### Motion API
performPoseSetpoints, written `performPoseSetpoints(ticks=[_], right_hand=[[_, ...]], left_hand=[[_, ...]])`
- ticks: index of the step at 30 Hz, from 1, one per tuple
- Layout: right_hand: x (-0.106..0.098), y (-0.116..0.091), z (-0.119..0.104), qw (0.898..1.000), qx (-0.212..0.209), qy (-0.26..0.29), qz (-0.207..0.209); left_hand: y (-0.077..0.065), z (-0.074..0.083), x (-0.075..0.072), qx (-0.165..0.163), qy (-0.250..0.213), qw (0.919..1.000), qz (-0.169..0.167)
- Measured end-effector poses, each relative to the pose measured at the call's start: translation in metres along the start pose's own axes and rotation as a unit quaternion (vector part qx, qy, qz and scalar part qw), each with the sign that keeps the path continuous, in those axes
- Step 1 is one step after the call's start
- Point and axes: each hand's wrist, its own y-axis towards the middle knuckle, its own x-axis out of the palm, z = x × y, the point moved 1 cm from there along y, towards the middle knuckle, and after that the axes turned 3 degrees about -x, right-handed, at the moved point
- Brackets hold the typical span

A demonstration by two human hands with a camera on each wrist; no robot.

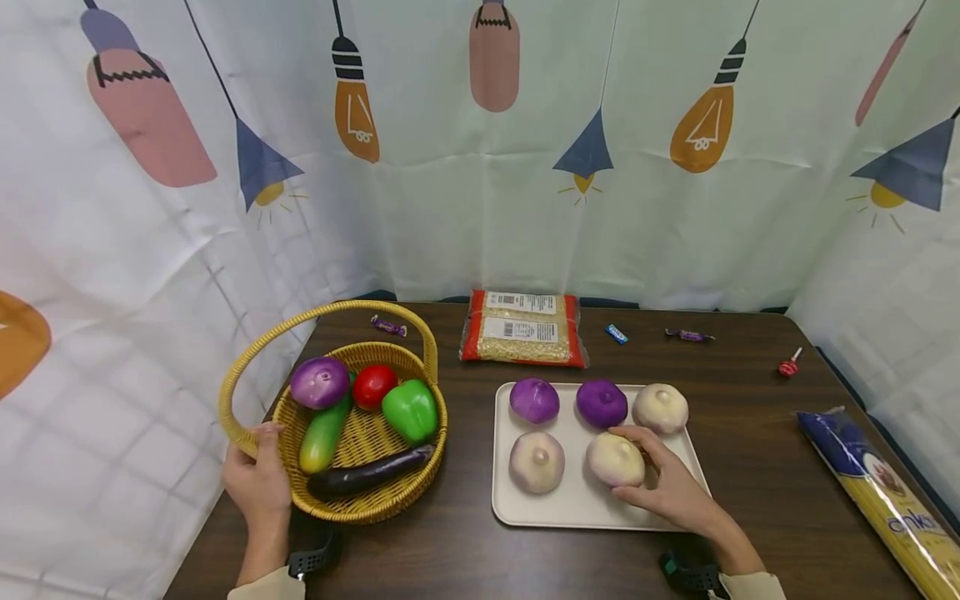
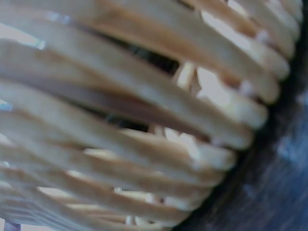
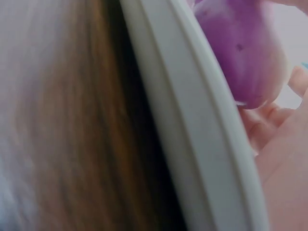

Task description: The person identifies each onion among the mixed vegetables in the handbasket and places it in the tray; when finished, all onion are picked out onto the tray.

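Note:
My left hand (image 1: 258, 487) grips the yellow wicker basket (image 1: 360, 510) at the base of its tall handle, on the left side. Inside lie a purple turnip (image 1: 320, 382), a red tomato (image 1: 374, 387), a green bell pepper (image 1: 410, 412), a cucumber (image 1: 325, 437) and a long dark eggplant (image 1: 371, 472). On the white tray (image 1: 577, 515), the thumb and fingers of my right hand (image 1: 671, 483) hold a white-and-purple turnip (image 1: 615, 460) from its right side. The right wrist view shows its purple underside beyond the tray's rim. Woven strands fill the left wrist view.
Other turnips share the tray, purple (image 1: 534, 401) and whitish (image 1: 537, 462). Behind it lies a bag of grain (image 1: 522, 328). Wrapped candies (image 1: 689, 336) and a red lollipop (image 1: 788, 367) lie toward the back. A blue-and-yellow pasta packet (image 1: 885, 500) rests along the right edge.

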Motion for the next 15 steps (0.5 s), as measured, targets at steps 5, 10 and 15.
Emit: performPoseSetpoints(ticks=[5,10,15], right_hand=[[0.0049,0.0007,0.0023,1.0,0.005,-0.018,0.007],[0.005,0.0,0.0042,1.0,0.015,-0.026,0.002],[-0.0017,-0.0005,0.0012,0.999,0.009,-0.037,0.005]], left_hand=[[0.0009,-0.002,-0.0006,0.002,0.004,1.0,-0.002],[0.0009,-0.0014,-0.0006,0.001,0.001,1.0,-0.002],[-0.0001,-0.0017,0.0002,0.005,0.001,1.0,0.001]])
